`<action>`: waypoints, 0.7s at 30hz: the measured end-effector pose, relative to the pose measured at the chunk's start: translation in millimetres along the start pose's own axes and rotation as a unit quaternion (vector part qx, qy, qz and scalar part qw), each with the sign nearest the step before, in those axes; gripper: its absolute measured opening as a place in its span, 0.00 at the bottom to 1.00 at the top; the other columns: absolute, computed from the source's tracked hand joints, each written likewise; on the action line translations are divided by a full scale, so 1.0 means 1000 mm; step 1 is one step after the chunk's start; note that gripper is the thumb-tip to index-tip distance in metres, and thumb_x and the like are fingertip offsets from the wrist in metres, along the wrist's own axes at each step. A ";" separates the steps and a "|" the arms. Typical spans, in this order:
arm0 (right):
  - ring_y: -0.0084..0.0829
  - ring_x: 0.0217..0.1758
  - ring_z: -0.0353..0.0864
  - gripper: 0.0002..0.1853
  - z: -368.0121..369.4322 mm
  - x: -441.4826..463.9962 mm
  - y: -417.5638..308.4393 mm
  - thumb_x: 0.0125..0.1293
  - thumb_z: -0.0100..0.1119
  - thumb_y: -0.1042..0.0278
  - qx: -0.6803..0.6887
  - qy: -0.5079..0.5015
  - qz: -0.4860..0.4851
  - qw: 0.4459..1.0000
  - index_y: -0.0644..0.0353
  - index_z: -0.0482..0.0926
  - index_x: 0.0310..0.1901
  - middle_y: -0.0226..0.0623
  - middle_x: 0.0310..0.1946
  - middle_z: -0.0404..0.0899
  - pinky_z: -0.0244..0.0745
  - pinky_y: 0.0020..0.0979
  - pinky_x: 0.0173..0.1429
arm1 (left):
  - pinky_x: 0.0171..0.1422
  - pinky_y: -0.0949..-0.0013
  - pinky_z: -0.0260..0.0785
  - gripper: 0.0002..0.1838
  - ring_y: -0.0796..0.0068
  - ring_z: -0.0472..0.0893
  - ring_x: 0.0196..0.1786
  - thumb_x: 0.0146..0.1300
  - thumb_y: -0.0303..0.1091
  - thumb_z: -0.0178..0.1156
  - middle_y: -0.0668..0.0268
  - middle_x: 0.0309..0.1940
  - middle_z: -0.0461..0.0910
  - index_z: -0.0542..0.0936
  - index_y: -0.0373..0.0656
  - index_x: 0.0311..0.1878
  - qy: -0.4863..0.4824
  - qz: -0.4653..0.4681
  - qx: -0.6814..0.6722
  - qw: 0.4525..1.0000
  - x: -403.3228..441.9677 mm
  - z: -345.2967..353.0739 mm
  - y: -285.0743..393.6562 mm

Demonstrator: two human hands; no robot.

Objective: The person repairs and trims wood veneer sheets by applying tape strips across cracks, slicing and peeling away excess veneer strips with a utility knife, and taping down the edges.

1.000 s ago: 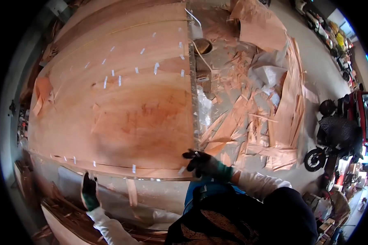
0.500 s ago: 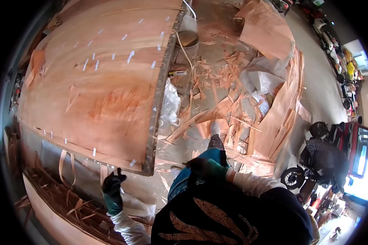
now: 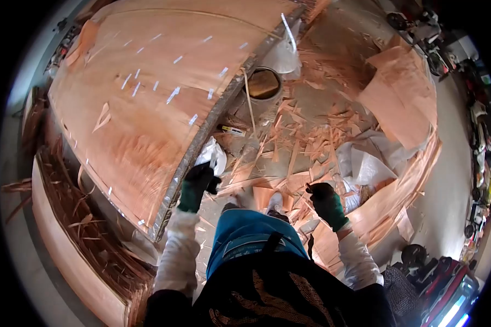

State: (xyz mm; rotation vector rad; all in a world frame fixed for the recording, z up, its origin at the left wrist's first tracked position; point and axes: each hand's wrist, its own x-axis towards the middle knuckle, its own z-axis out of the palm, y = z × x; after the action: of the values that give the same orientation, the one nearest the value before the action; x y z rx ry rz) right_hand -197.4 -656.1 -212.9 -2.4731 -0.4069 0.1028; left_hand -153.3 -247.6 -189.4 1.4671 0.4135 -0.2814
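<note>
My left hand (image 3: 198, 184), in a black and green glove, is beside the edge of a veneer-covered panel (image 3: 142, 120). Its fingers are curled, and a small pale strip shows at the fingertips; whether they hold it I cannot make out. My right hand (image 3: 326, 200), gloved the same way, hangs over the scrap-strewn floor with its fingers drawn together. What it holds, if anything, is hidden. Short white tape strips (image 3: 173, 95) dot the panel's reddish wood face. A blue apron (image 3: 256, 234) covers my lap.
Torn veneer scraps (image 3: 316, 141) litter the floor, with larger veneer sheets (image 3: 401, 95) at the right. A bucket (image 3: 263, 83) and a yellow-and-white cutter-like object (image 3: 233, 130) lie by the panel. A bin of wood offcuts (image 3: 82, 229) stands lower left; a motor vehicle (image 3: 447, 289) is lower right.
My view has turned, so the panel now appears tilted. My left hand has moved from the panel's near corner to its right edge; my right hand has moved away from my body to the right.
</note>
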 end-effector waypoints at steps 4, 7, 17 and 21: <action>0.27 0.47 0.82 0.16 0.000 0.090 -0.059 0.63 0.57 0.76 0.438 -0.088 0.231 0.864 0.60 0.77 0.53 0.37 0.55 0.80 0.79 0.26 0.45 | 0.27 0.72 0.73 0.15 0.76 0.79 0.24 0.69 0.32 0.56 0.61 0.29 0.83 0.77 0.36 0.56 0.008 0.028 -0.046 0.999 0.093 0.036 0.023; 0.37 0.49 0.82 0.20 0.036 0.153 -0.071 0.64 0.54 0.75 0.338 -0.070 0.088 0.935 0.56 0.75 0.58 0.42 0.53 0.80 0.78 0.33 0.49 | 0.25 0.74 0.70 0.19 0.77 0.78 0.24 0.68 0.33 0.57 0.63 0.31 0.83 0.76 0.42 0.61 0.063 0.000 -0.086 0.994 0.151 0.058 0.043; 0.50 0.46 0.79 0.24 0.124 0.318 -0.075 0.63 0.51 0.73 0.061 -0.031 -0.066 0.995 0.48 0.72 0.62 0.47 0.44 0.79 0.77 0.43 0.48 | 0.23 0.75 0.72 0.26 0.72 0.83 0.34 0.67 0.29 0.56 0.65 0.45 0.81 0.67 0.50 0.69 -0.044 -0.001 -0.272 0.961 0.200 0.031 0.003; 0.49 0.47 0.80 0.31 0.129 0.339 -0.076 0.57 0.57 0.71 0.006 -0.120 -0.059 0.991 0.47 0.68 0.65 0.48 0.45 0.78 0.77 0.43 0.48 | 0.31 0.68 0.77 0.32 0.66 0.82 0.42 0.66 0.42 0.58 0.62 0.53 0.77 0.63 0.53 0.72 -0.090 -0.013 -0.208 0.974 0.200 0.023 -0.007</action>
State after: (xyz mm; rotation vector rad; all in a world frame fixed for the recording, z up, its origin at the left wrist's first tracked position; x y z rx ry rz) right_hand 82.7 -419.2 -263.3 -2.4263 -0.6527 0.3539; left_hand 25.8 -257.5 -281.0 1.0165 0.3204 -0.3242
